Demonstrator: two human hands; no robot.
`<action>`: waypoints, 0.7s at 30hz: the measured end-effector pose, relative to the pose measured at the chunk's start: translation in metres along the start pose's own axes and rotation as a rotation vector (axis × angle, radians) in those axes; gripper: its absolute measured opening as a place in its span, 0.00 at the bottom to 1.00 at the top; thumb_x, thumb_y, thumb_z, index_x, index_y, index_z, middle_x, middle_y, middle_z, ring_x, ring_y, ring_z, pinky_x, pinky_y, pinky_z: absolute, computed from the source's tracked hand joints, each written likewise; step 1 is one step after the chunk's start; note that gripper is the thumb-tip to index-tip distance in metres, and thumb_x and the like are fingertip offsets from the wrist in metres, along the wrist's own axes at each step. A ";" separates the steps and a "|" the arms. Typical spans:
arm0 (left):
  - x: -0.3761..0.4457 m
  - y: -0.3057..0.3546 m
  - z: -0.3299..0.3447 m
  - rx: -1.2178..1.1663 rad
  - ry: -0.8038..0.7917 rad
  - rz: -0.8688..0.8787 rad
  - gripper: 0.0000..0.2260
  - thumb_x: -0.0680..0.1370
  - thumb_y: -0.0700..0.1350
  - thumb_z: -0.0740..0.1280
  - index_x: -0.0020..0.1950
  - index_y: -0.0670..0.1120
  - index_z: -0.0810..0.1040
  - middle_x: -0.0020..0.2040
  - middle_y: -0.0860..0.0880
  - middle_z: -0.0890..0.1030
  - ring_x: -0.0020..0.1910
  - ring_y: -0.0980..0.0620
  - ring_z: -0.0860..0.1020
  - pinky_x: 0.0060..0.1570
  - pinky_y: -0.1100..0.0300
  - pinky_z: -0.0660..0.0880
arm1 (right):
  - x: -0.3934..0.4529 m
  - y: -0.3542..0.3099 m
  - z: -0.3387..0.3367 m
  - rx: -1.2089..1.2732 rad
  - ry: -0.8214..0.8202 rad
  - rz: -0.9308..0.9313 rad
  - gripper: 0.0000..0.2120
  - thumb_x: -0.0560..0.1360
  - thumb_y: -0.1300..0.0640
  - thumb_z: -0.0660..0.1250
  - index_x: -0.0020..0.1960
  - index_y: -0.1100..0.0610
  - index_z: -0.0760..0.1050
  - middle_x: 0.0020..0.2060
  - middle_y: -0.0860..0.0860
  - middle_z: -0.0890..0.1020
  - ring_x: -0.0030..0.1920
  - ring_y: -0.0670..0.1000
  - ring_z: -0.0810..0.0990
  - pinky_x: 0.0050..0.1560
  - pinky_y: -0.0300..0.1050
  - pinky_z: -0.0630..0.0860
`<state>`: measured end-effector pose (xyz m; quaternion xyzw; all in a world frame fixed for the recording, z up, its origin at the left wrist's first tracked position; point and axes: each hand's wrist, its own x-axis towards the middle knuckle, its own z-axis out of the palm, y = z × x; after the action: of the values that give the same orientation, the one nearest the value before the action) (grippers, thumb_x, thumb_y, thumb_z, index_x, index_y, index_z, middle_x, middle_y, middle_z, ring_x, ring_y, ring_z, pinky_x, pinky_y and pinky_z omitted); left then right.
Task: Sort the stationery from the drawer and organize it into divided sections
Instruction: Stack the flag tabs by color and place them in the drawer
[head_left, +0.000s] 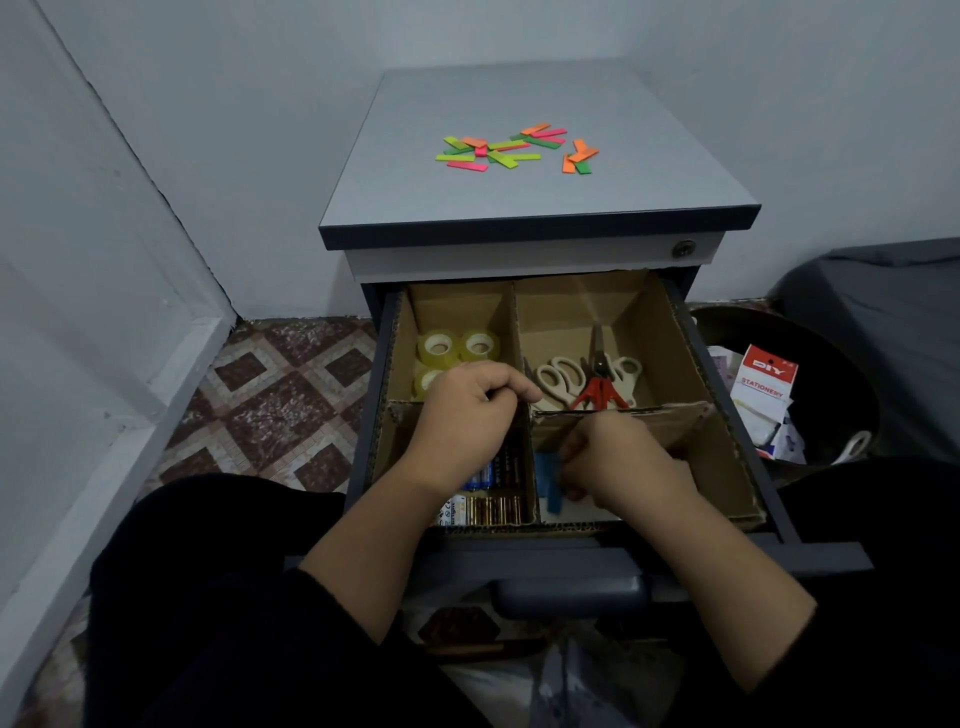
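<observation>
The drawer (727, 364) stood pulled out, fitted with cardboard dividers (524, 332) that split it into four sections, and most sorting appeared done. The far left section held three rolls of clear tape (460, 347); the far right section held several pairs of scissors (582, 382), cream-handled and red-handled, lying together. The near left section held batteries (491, 506), partly hidden under the left forearm. The near right section held blue pieces (549, 480) and something pale beneath them, too obscured to identify. Judged outstanding: a scatter of coloured sticky tabs (511, 148) lay unsorted on the cabinet top (675, 171), well apart from the drawer, and no section yet showed any of them. The left hand (462, 410) hovered over the divider between the two left sections, its fingers curled inward; whether they pinched anything could not be determined. The right hand (618, 457) was down in the near right section, fingers bent and closed against the blue pieces, apparently gripping or settling them. A dark bin (841, 364) with discarded packaging (763, 382) stood to the right of the cabinet.
</observation>
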<state>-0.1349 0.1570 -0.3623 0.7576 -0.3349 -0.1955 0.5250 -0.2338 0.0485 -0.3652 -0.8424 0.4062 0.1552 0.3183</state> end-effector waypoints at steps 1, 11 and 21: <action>0.000 0.000 0.000 0.004 -0.001 0.004 0.19 0.76 0.32 0.61 0.38 0.53 0.83 0.44 0.54 0.83 0.46 0.51 0.82 0.51 0.47 0.79 | 0.002 0.001 0.002 -0.041 0.000 -0.012 0.08 0.73 0.58 0.70 0.52 0.53 0.80 0.49 0.55 0.83 0.50 0.54 0.82 0.53 0.50 0.79; 0.000 0.000 0.000 0.004 -0.005 0.010 0.18 0.76 0.32 0.61 0.39 0.53 0.82 0.44 0.55 0.83 0.47 0.56 0.81 0.53 0.51 0.79 | -0.012 0.010 0.010 -0.303 0.225 -0.246 0.12 0.73 0.54 0.69 0.55 0.46 0.79 0.50 0.49 0.81 0.51 0.52 0.79 0.48 0.48 0.78; 0.000 -0.001 0.000 0.001 -0.003 -0.003 0.19 0.76 0.33 0.61 0.38 0.54 0.82 0.44 0.55 0.83 0.44 0.51 0.82 0.49 0.46 0.80 | -0.011 0.004 0.007 -0.373 0.098 -0.204 0.15 0.70 0.50 0.73 0.57 0.46 0.79 0.52 0.50 0.80 0.54 0.53 0.78 0.48 0.47 0.77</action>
<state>-0.1349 0.1571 -0.3629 0.7581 -0.3346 -0.1975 0.5238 -0.2439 0.0572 -0.3667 -0.9299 0.2982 0.1537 0.1510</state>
